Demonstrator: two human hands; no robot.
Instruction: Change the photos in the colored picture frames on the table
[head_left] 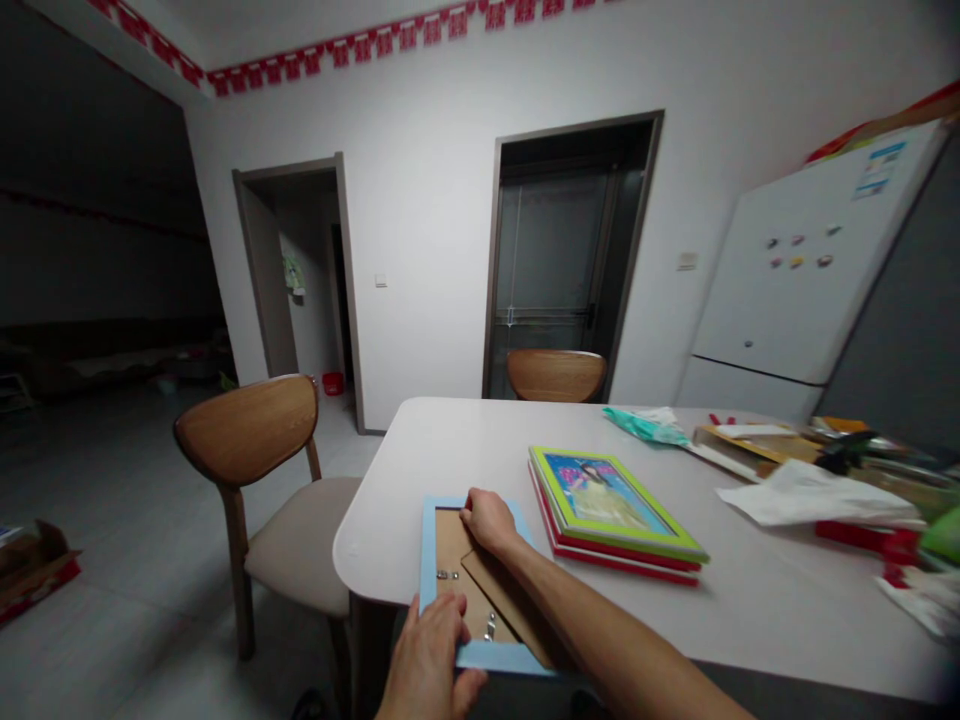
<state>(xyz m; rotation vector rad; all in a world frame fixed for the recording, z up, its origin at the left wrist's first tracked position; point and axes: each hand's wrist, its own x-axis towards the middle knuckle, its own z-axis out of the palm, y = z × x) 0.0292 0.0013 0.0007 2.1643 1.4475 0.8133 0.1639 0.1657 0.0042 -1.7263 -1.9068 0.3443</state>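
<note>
A light blue picture frame (pixel 429 545) lies back side up at the near edge of the table. Its brown backing board (pixel 450 545) shows metal hangers (pixel 490 626) and a fold-out stand (pixel 510 595). My left hand (pixel 435 640) grips the frame's lower left corner, with the thumb at the bottom edge. Near the top inner edge, my right hand (pixel 487 520) rests on the backing with curled fingers; what the fingertips hold, if anything, is hidden. Right of the frame lies a stack of picture frames, a lime green one (pixel 630 540) with a photo over red ones (pixel 622 562).
The white table (pixel 457 430) carries a teal packet (pixel 645 425), white paper (pixel 817 492) and assorted clutter at the right. Wooden chairs stand left (pixel 255 425) and behind (pixel 556 374) the table. A white fridge (pixel 795 260) stands at the back right.
</note>
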